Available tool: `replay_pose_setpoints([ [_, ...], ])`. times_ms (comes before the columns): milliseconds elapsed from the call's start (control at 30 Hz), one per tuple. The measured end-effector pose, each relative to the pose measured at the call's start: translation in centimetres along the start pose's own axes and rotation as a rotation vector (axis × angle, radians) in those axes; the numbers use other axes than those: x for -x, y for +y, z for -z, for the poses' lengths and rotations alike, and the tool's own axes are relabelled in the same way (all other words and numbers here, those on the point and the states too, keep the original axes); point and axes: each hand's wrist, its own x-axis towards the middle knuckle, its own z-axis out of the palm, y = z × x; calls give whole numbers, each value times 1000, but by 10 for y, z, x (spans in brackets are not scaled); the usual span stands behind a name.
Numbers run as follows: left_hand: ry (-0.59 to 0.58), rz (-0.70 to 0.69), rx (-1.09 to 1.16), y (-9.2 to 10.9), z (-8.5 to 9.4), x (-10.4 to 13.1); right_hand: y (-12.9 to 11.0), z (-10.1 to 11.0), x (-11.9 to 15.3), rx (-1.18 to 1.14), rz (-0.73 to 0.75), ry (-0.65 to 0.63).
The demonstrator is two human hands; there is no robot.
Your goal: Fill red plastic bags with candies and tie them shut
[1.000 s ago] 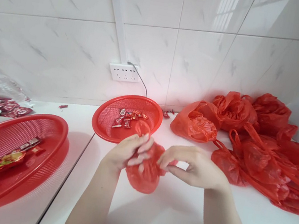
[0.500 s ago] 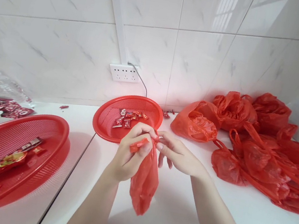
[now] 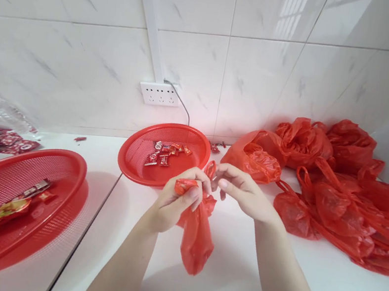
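Observation:
A small red plastic bag (image 3: 197,241) hangs over the white table, its gathered top held by my left hand (image 3: 179,203). One end of the bag pokes out between the left thumb and fingers. A red loop stands up beside the left fingertips. Close to that loop is my right hand (image 3: 243,189), with its fingers bent and thumb near the fingertips; a bit of the bag seems pinched there, though the contact is hard to see. Behind the hands sits a round red basket (image 3: 126,166) with several wrapped candies (image 3: 164,160) in it.
A larger red basket (image 3: 79,168) with snack packets stands at the left. Beyond it lie red packets (image 3: 10,140) and a clear bottle (image 3: 8,112). Red plastic bags (image 3: 347,217) are heaped at the right. A power socket (image 3: 159,94) with a cable is on the tiled wall.
The small bag has swung slightly right and its top has been bunched differently, with a loop now showing. My right hand has shifted a little up and right, away from the left.

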Motion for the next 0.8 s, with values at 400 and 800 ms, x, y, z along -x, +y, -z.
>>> replay_pose_setpoints([
  [400,-26,49,71,1,-5,-6,2,-12,-5,-285,-23,82],
  [800,71,56,22,-2,13,-5,-5,1,-3,-201,-67,138],
])
